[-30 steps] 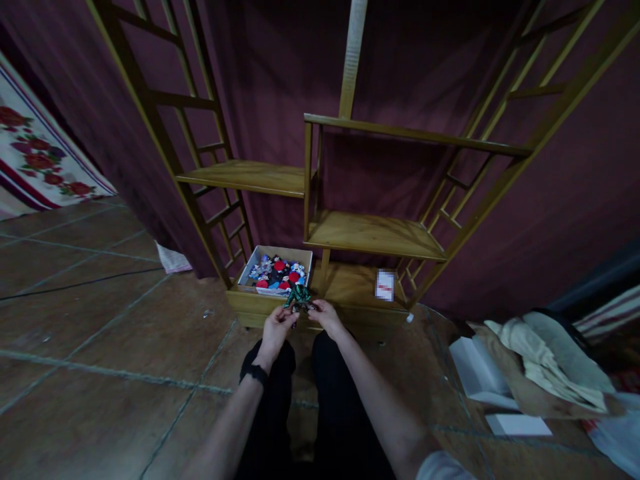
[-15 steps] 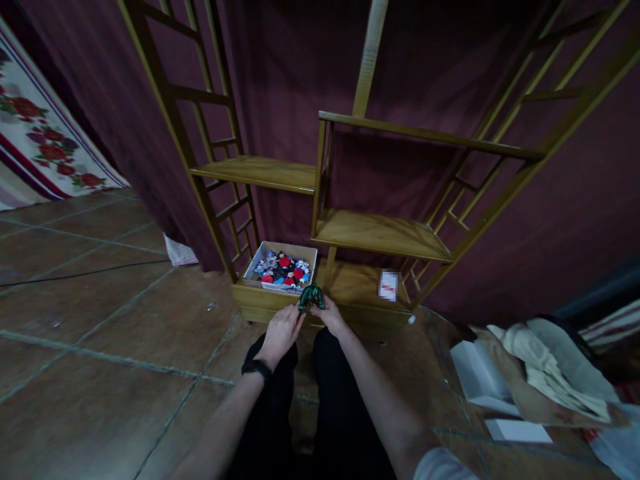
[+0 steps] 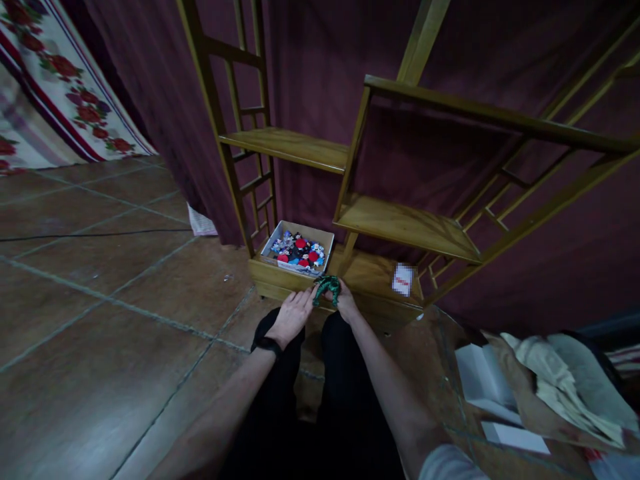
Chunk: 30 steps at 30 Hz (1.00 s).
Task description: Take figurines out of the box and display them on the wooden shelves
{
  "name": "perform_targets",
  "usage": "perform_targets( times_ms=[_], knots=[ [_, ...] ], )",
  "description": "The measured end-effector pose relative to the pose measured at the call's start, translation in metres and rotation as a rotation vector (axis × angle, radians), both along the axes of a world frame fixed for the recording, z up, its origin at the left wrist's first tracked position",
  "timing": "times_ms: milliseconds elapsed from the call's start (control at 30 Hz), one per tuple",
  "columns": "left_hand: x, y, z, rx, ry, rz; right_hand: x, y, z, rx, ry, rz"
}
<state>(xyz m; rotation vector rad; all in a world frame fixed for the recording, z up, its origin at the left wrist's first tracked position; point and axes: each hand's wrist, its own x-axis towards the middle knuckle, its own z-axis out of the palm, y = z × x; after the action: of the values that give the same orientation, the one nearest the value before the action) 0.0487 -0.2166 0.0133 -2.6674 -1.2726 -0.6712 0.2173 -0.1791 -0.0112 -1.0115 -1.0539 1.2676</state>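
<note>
hands [image 3: 292,316] holding green object [image 3: 329,285], box [image 3: 321,238] beyond

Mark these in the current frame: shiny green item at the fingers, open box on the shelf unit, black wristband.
Green item [image 3: 329,283]: head view, top of its arched body.
Open box [image 3: 316,233]: head view, inner back wall.
Black wristband [image 3: 271,345]: head view, middle of the band.

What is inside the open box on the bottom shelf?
Inside the box lie many small items, some bright red, others blue, black or white. Whatever lies beneath them is covered.
</note>
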Motion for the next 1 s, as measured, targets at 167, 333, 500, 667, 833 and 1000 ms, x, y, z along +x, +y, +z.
perform_targets(
  times_ms=[167,333,500,667,833,1000],
  knots=[
    [-0.005,-0.003,0.006,0.013,0.097,0.035,0.004,-0.004,-0.003,0.059,-0.017,-0.006],
    [-0.008,-0.005,0.008,0.05,0.178,0.049,0.009,-0.002,-0.011,0.053,-0.036,0.037],
    [-0.009,-0.005,0.007,0.061,0.159,0.057,0.012,0.0,-0.014,0.053,-0.01,0.077],
    [-0.01,-0.004,0.004,0.056,0.125,0.048,0.015,-0.002,-0.013,0.025,0.025,0.104],
    [-0.012,-0.003,0.001,0.025,0.074,0.054,0.016,-0.002,-0.013,0.006,0.071,0.141],
    [-0.016,0.0,-0.004,0.007,-0.049,0.061,0.014,-0.003,-0.011,-0.01,0.06,0.128]
  ],
)
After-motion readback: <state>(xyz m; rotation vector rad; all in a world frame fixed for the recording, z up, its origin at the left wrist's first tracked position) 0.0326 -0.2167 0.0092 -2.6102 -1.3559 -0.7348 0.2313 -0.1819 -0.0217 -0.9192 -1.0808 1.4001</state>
